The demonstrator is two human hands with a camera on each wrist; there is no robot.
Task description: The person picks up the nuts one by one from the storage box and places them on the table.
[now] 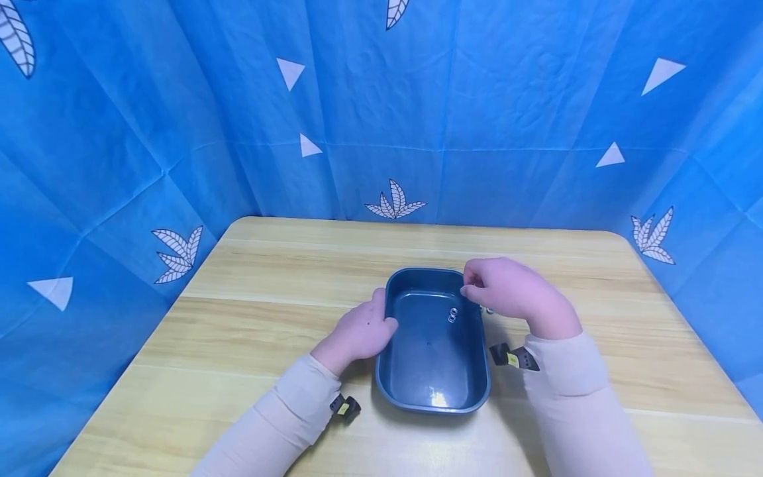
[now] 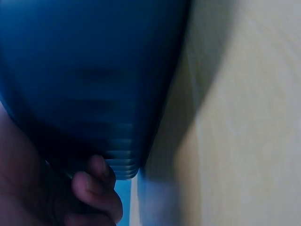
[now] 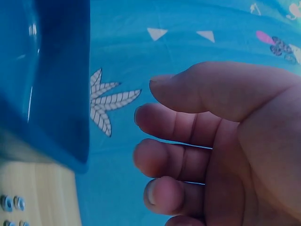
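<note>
A dark blue rectangular tray (image 1: 432, 377) with rounded corners sits on the table. My left hand (image 1: 360, 329) grips its left rim, thumb over the edge and fingers against the outer wall (image 2: 94, 89). Inside the tray, toward its right wall, lie small shiny metal nuts (image 1: 452, 315). My right hand (image 1: 503, 288) hovers by the far right rim. In the right wrist view its fingers (image 3: 153, 157) are loosely curled below the thumb, with nothing seen held. More nuts (image 1: 490, 311) lie on the table just right of the tray, partly hidden by that hand; the right wrist view shows several nuts (image 3: 19, 203).
The light wooden table (image 1: 286, 265) extends around the tray on all sides. A blue curtain (image 1: 369, 99) with white leaves and triangles hangs behind it and at both sides. Black wrist straps (image 1: 346, 407) show on both sleeves.
</note>
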